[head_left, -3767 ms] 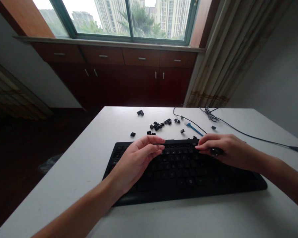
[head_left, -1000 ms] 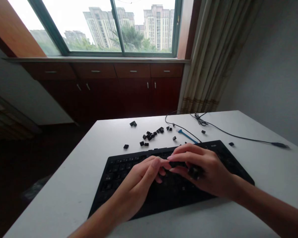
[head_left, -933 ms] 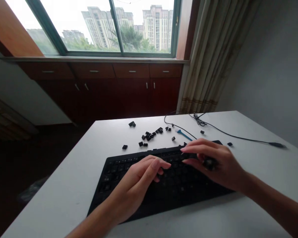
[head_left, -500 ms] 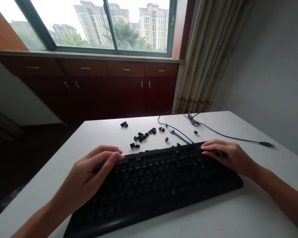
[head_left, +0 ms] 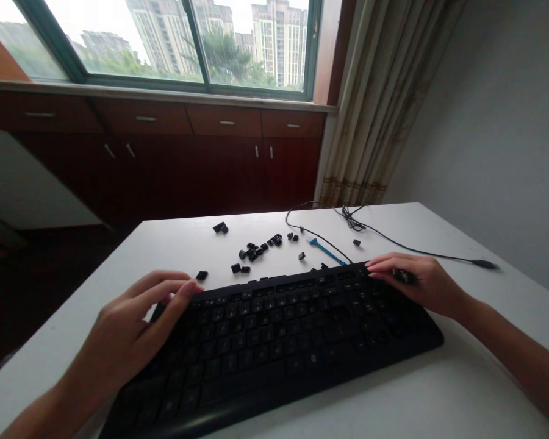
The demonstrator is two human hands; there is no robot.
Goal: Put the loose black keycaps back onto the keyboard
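A black keyboard [head_left: 283,341] lies across the white table [head_left: 462,390]. My left hand [head_left: 132,329] rests on its left end, fingers curled over the top-left corner. My right hand [head_left: 416,280] covers the top-right corner, fingers extended, with a small dark object [head_left: 405,277] pinched under the thumb; what it is I cannot make out. Several loose black keycaps [head_left: 251,251] are scattered on the table behind the keyboard. A blue keycap puller [head_left: 326,250] lies among them.
A black cable [head_left: 393,241] runs from the back of the table to a plug at the right edge. Beyond the table stand dark red cabinets [head_left: 187,158] under a window, with a curtain [head_left: 379,103] at the right.
My hands moved from the keyboard's middle out to its two ends. The keyboard has turned and shifted toward me and left. The view dropped slightly.
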